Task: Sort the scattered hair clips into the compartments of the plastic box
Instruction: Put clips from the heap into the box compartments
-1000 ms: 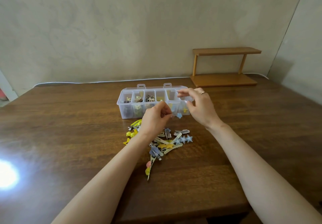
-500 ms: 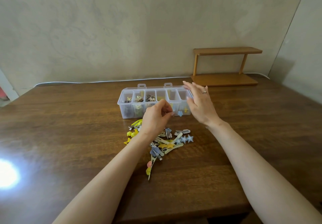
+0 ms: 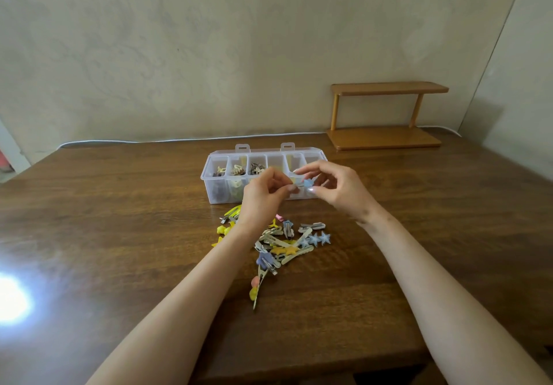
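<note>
1. The left hand is pinching one end of a blue star clip, held up just in front of the plastic box.
2. The right hand nips the star end, thumb underneath.
3. The loose clips lie heaped on the table, just this side of the box.

Right hand: off the box rim; its fingers, straight half a second ago, now curl, thumb and forefinger pinching the blue clip.
Blue clip: earlier in the left hand alone, now pinched by both, slightly higher.
</note>
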### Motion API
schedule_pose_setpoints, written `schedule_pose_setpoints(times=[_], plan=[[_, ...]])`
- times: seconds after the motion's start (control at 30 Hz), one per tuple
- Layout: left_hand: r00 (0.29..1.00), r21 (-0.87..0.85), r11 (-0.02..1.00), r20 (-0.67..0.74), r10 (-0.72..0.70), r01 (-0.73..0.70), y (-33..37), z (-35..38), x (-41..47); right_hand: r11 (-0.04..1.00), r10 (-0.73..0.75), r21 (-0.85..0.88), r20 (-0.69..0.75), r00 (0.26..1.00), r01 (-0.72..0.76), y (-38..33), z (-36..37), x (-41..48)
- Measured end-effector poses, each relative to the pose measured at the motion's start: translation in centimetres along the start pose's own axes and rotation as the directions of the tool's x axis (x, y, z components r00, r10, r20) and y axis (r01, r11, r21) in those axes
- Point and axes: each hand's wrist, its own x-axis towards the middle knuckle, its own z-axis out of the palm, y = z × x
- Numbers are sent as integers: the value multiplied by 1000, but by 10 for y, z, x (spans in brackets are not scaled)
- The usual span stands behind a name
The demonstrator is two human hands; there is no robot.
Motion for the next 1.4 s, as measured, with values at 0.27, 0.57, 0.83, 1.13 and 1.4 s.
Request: schedule_pose_setpoints(times=[0.27, 0.57, 0.83, 1.13, 1.4], plan=[[1000, -66, 998, 31, 5, -3, -1, 0, 0, 999, 20, 32, -94, 995, -17, -1, 5, -1], [997, -83, 996, 75, 27, -21, 0, 2, -1, 999, 14, 35, -155, 988, -8, 1, 4, 1], [994, 106, 988, 30, 106, -109, 0, 4, -2, 1000, 24, 17, -309, 951, -20, 2, 3, 1], [908, 500, 834, 419, 4, -235, -3, -2, -1, 971, -109, -238, -536, 837, -26, 20, 0, 12], [863, 481, 833, 506, -9, -273, -4, -4, 0, 919, -170, -395, -424, 890, -13, 21, 2, 13]])
